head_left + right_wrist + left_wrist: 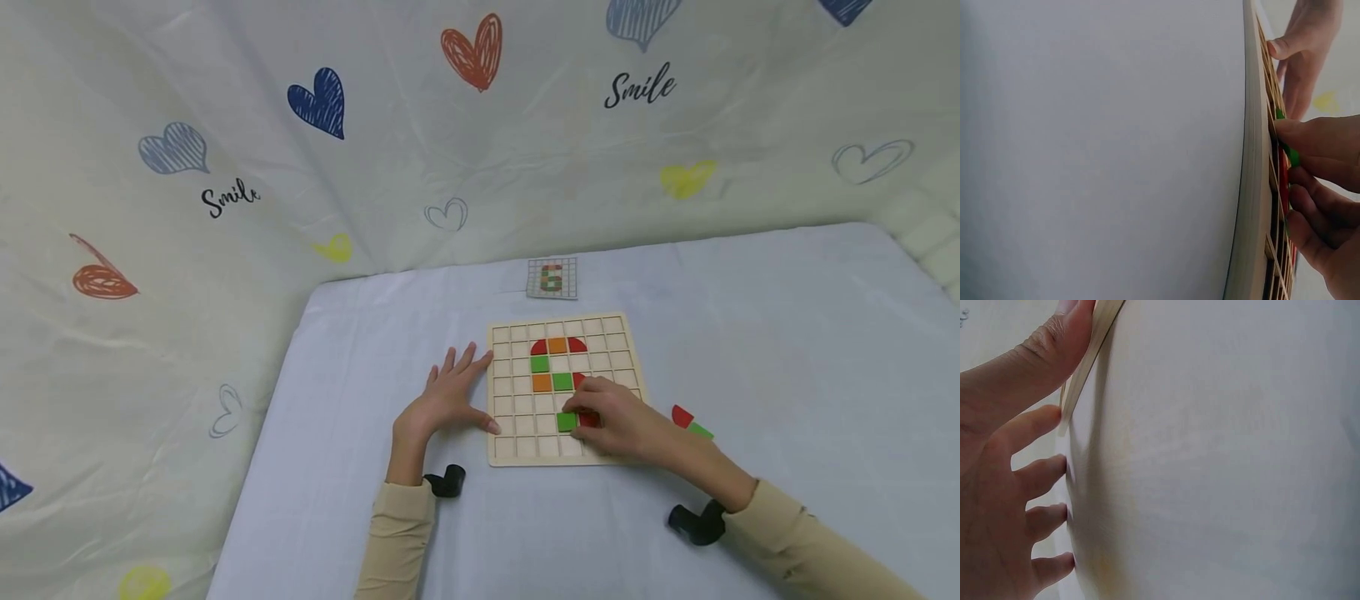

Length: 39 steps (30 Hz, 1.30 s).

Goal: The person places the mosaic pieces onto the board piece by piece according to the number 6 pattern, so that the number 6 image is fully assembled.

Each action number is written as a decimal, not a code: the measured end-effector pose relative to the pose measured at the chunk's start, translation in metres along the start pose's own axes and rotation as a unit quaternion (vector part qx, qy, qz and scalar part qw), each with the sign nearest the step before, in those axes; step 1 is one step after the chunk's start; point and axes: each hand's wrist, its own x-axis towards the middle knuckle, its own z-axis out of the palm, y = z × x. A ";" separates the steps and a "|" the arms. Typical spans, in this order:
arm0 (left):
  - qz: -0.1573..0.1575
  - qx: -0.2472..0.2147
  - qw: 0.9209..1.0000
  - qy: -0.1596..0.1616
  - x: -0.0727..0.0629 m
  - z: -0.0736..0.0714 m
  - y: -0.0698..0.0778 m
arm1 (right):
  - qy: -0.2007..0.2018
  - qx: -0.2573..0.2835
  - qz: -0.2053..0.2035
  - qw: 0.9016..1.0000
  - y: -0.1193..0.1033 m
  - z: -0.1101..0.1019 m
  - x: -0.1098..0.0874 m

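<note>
A wooden grid board (517, 450) lies on the white cloth, with red, orange and green tiles in some of its squares. My right hand (618, 421) is over the board's lower right part and pinches a green square tile (567, 422) between thumb and index finger. The right wrist view shows this green tile (1293, 155) tilted at the grid, beside a red tile (1283, 175) under the fingers. My left hand (442, 400) has its fingers spread, thumb and index fingertip at the board's left edge. From the left wrist, the thumb (1054, 356) rests against the wooden rim.
Behind the board lies a small pattern card (552, 278) with a coloured figure on a grid. To the right of the board are a loose red tile (681, 416) and a green tile (701, 431). A heart-printed curtain (390, 158) hangs behind the table.
</note>
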 end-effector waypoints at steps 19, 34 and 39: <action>-0.004 0.003 1.000 0.002 0.000 0.002 0.000 | 0.084 -0.017 -0.053 0.995 0.015 -0.016 -0.028; -0.003 0.011 1.000 0.002 0.001 0.003 -0.001 | 0.122 -0.038 -0.042 0.991 0.036 -0.036 -0.060; -0.002 0.013 1.000 0.002 0.002 0.003 -0.001 | 0.131 -0.070 -0.031 0.988 0.045 -0.040 -0.072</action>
